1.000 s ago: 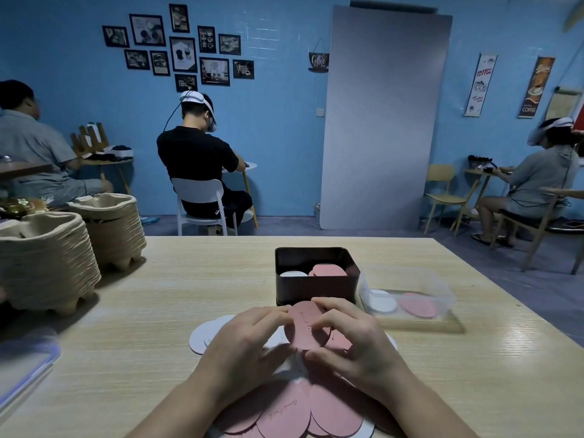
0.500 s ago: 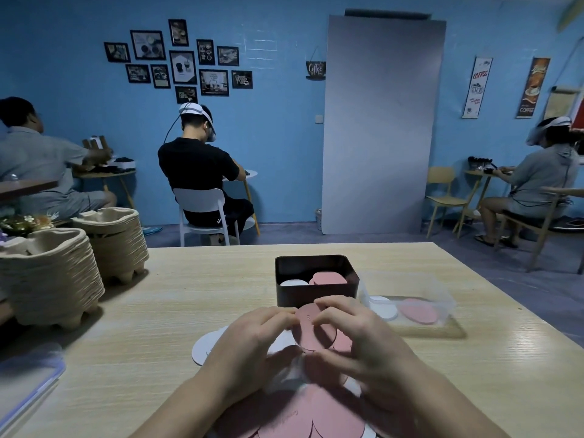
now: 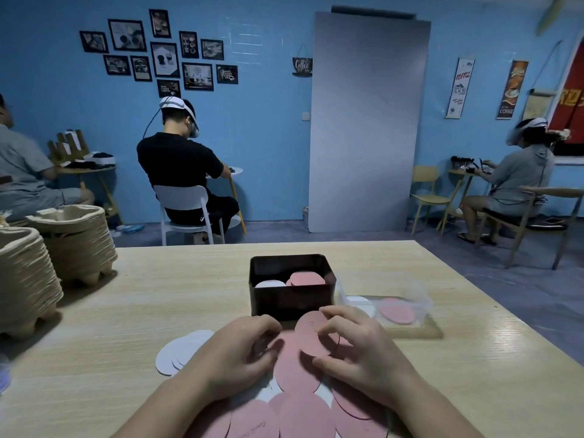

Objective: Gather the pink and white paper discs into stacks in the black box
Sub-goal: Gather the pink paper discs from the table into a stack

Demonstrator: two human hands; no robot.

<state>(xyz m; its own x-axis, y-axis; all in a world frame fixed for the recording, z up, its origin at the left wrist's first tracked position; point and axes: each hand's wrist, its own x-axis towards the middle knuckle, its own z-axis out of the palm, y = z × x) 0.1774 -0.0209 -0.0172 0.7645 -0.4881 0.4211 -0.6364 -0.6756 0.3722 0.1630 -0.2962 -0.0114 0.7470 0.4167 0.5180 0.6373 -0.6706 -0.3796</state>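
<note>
The right hand has its grip pinched on a pink disc, tilted above the loose pile on the surface. The left hand curls onto the pile, and I cannot tell its grip. At 12 o'clock, the black box holds a white stack and a pink stack.

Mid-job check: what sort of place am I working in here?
Probably a coffee-themed room used as a shared workroom: coffee posters on the blue wall, other seated people wearing head rigs at small tables, and stacked pulp trays on the wooden table.
</note>
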